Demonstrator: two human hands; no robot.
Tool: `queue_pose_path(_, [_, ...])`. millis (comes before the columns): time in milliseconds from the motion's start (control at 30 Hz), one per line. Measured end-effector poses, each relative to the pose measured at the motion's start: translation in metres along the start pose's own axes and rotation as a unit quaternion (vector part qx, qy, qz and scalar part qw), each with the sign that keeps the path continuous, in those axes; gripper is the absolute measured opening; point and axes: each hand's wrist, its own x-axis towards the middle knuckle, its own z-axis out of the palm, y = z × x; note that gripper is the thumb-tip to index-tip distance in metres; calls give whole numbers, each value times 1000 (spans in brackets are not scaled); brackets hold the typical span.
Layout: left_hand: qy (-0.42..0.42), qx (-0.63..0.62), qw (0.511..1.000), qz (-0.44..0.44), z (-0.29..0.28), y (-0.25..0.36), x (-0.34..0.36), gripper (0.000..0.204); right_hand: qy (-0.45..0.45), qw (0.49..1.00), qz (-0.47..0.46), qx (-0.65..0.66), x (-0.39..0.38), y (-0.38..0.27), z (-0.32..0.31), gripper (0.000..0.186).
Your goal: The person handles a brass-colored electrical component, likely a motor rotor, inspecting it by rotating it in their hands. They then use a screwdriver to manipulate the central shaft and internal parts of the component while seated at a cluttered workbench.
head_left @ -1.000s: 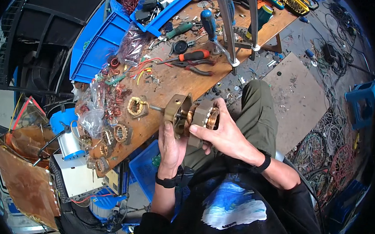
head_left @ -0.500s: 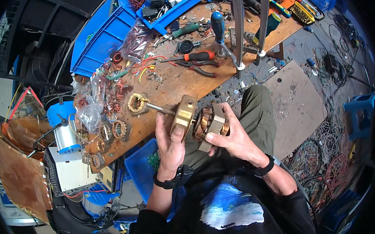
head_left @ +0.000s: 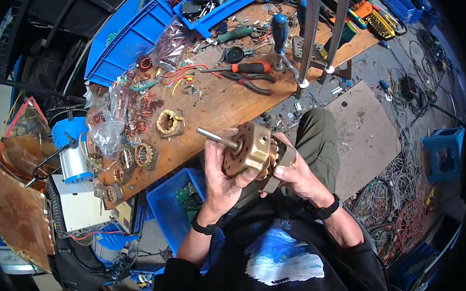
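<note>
Above my lap, my left hand point(head_left: 223, 173) is closed round a brass-coloured motor end cover point(head_left: 247, 150). A steel shaft point(head_left: 216, 137) sticks out of the cover's face toward the upper left. Wrapped round the squarish laminated stator point(head_left: 281, 164) is my right hand point(head_left: 302, 177), its thumb on the near side. Copper windings show in the narrow space between cover and stator. The two parts sit close together and roughly in line; whether they touch is hard to see. Past my left hand, a loose stator with pale windings point(head_left: 170, 123) lies on the bench.
Pliers point(head_left: 248, 82) and a red-black screwdriver point(head_left: 252, 67) lie on the wooden bench point(head_left: 214, 109). Several stators point(head_left: 145, 155) line its near left end. A blue crate with green boards point(head_left: 171, 219) stands below. Upright metal bars point(head_left: 308, 42) rise at the right edge. Wires tangle point(head_left: 396, 205) on the floor.
The end cover has turned so its face and shaft point more toward me and up. Cover and stator are closer together, hiding more copper winding. The view has shifted slightly.
</note>
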Motion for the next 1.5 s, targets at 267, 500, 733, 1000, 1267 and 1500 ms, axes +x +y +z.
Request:
queue_pose_path(267, [25, -53, 998, -34, -10, -6, 5, 95, -11, 996, 81, 39, 6, -16, 4, 68])
queue_pose_path(500, [78, -51, 996, 11, -12, -8, -4, 101, 8, 997, 57, 58, 20, 1, 0, 84])
queue_pose_path(733, [8, 1, 998, 58, -5, 7, 3, 89, -10, 987, 125, 98, 17, 4, -7, 84])
queue_pose_path(1000, [12, -19, 1000, -6, -5, 20, 10, 82, -39, 978, 182, 91, 22, -6, -5, 96])
queue_pose_path(1267, [37, -40, 998, -39, -7, 13, 8, 92, -70, 954, 174, 233, 21, -8, 4, 82])
queue_pose_path(1500, [13, 7, 1000, -23, -12, 13, 7, 108, -46, 967, 162, 193, 19, -12, 1, 84])
